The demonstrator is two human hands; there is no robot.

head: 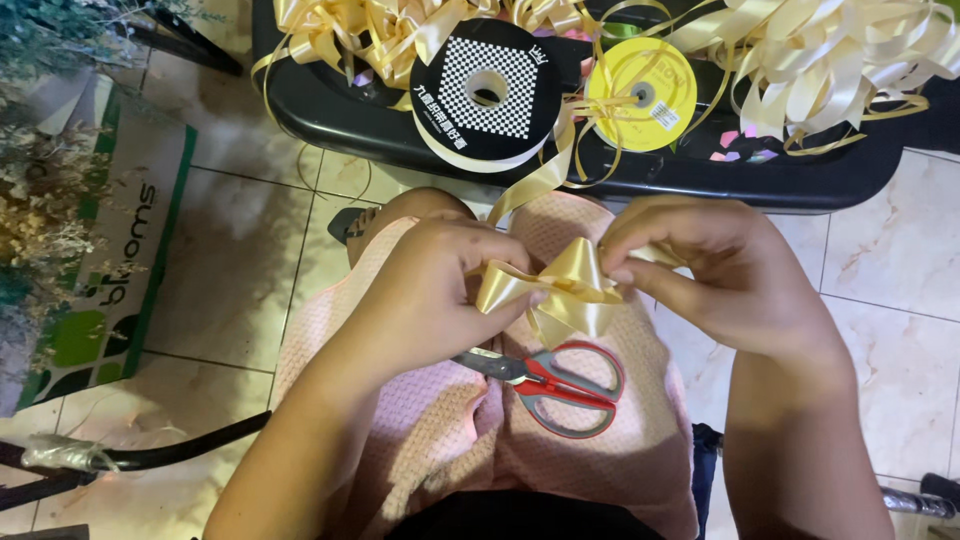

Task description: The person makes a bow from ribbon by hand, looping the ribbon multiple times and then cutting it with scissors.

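Note:
Both hands work a pale gold ribbon bow (568, 287) above my lap. My left hand (435, 290) pinches its left loops, thumb on the folded centre. My right hand (715, 265) grips the bow's right side with fingertips closed on a loop. A strand of the same ribbon (540, 180) runs up from the bow toward a yellow ribbon spool (642, 93) on a black tray (340, 120). Scissors with red and grey handles (560, 385) lie shut on the pink cloth (440, 430) over my lap, just below the bow.
The tray also holds a large black spool with a checkered face (487, 90) and heaps of looped gold ribbon (820, 60). A green and white box (120, 260) with dried flowers (40, 180) stands at the left. Pale floor tiles (900, 330) surround me.

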